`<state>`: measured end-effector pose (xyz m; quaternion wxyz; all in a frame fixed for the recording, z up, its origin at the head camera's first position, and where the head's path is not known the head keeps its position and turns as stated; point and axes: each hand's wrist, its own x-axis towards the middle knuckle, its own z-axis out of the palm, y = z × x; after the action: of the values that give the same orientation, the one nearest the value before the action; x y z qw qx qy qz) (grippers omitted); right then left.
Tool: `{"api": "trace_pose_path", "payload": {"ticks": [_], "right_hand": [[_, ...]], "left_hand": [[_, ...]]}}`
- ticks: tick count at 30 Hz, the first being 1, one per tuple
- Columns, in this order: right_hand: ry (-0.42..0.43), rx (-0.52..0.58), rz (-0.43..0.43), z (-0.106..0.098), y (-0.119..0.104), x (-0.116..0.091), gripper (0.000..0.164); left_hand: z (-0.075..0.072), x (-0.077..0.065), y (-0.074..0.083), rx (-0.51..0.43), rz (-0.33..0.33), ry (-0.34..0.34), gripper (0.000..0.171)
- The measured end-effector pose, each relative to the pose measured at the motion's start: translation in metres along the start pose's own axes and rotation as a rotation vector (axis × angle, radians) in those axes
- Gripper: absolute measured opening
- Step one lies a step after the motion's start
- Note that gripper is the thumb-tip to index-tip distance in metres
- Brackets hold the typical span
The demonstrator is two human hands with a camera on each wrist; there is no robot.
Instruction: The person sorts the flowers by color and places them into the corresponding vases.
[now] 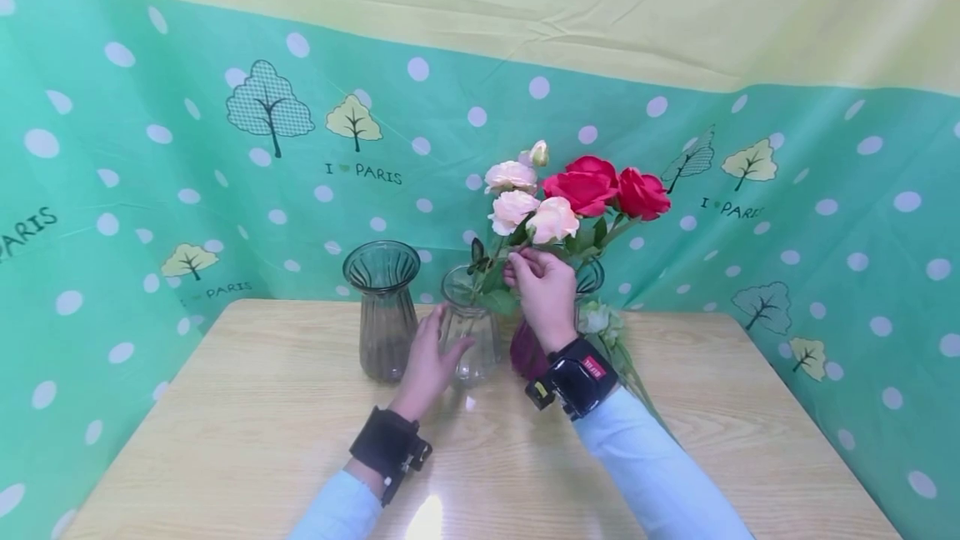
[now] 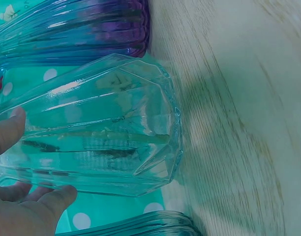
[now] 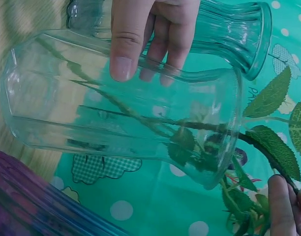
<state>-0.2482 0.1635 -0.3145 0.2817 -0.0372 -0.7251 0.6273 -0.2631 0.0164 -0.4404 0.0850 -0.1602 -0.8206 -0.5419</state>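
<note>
My right hand (image 1: 549, 294) pinches the dark stem (image 3: 258, 145) of a spray of pale pink flowers (image 1: 553, 220) between thumb and fingers, just above the rim of a clear ribbed glass vase (image 1: 486, 348). Inside that vase, the right wrist view shows lower stems (image 3: 125, 109) slanting down, with some leaves by the neck. My left hand (image 1: 429, 357) is at the vase's left side, its thumb spread away from relaxed fingers. In the left wrist view the thumb overlaps the glass (image 2: 106, 108) and the fingertips lie along its edge.
A grey ribbed vase (image 1: 386, 332) stands left of the clear one. To the right, partly behind my right hand, is a purple vase (image 1: 528, 352), with red roses (image 1: 581, 184) above it. White-green flowers (image 1: 600, 322) lie on the wooden table (image 1: 285, 423). A dotted cloth hangs behind.
</note>
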Motion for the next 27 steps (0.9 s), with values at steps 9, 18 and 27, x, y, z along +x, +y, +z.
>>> {"api": "trace_pose_path", "payload": {"ticks": [9,18,27], "right_hand": [[-0.01,-0.14,-0.014,0.006,0.003,0.001,0.019],[-0.005,-0.217,-0.009,0.013,0.009,0.0,0.021],[0.02,-0.277,-0.039,0.016,0.013,-0.001,0.022]], "left_hand": [[0.0,0.0,-0.001,0.006,0.004,0.004,0.075],[0.001,0.001,0.003,0.024,-0.028,0.001,0.076],[-0.001,0.001,0.005,0.047,-0.055,-0.019,0.08]]}}
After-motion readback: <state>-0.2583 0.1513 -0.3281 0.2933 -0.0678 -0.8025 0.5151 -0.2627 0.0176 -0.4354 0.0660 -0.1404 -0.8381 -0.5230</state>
